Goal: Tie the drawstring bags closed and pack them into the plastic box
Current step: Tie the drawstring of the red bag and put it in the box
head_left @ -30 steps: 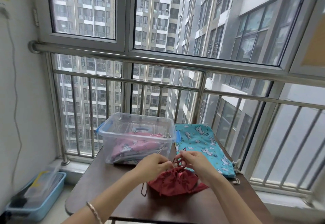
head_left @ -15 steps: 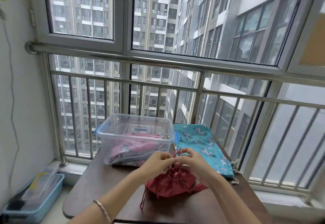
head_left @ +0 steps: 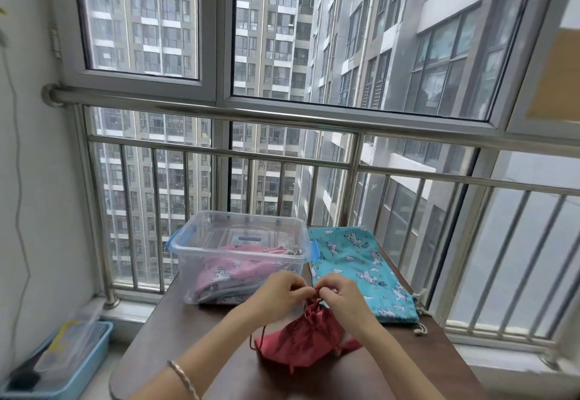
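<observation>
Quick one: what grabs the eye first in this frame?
The left hand and right hand pinch the cord at the neck of a red bag at the table's near middle. Behind it stands a clear box holding pink bags, with a blue bag flat to its right. Tower blocks fill the window beyond.

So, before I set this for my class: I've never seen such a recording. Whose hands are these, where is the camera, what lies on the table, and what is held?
There is no machine: a person wears one camera on the head, looking down at their bare hands. On the brown table stands a clear plastic box with pink printed bags inside, and beside it a turquoise drawstring bag lying flat. Nearest the person sits a red drawstring bag, its mouth gathered. The left hand and right hand both pinch its cord at the top.
</observation>
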Available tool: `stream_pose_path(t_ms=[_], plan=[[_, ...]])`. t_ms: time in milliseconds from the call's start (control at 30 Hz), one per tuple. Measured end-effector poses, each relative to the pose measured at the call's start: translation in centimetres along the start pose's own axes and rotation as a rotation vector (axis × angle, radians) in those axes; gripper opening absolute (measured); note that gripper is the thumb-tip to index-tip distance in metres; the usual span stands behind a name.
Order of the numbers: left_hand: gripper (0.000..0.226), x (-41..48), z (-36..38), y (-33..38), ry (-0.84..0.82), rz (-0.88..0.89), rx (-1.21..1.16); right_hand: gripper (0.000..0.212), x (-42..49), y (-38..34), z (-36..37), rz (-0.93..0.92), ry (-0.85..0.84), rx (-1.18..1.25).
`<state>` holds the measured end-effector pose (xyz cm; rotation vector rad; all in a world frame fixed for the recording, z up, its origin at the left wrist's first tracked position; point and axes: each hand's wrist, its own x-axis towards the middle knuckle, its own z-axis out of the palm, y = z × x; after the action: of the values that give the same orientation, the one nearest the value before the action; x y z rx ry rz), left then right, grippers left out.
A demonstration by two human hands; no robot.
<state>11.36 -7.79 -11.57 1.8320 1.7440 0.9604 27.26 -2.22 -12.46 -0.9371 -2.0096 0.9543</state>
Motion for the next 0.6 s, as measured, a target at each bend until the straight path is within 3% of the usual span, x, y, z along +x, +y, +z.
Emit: stream_pose_path(t_ms=[167,233,433,500,600], plan=[[0.031,0.21,-0.33,0.11,0.033,0.021,0.026,0.020,0.39,-0.10,0.17,0.244,-0.150,0.493],[0.032,0.21,-0.30,0.12,0.030,0.022,0.018,0.023,0.25,-0.07,0.29,0.272,-0.160,0.583],[0.034,0.56,-0.33,-0.09,0.003,-0.019,-0.003,0.023,-0.31,-0.13,0.24,0.121,-0.072,0.408],[0.036,0.60,-0.35,0.00,-0.004,-0.032,-0.050,0.038,-0.12,-0.07,0.20,0.062,-0.005,0.318],[0.035,0.44,-0.35,0.23,-0.005,-0.043,-0.115,0.029,0.29,0.06,0.07,-0.057,0.077,0.104]])
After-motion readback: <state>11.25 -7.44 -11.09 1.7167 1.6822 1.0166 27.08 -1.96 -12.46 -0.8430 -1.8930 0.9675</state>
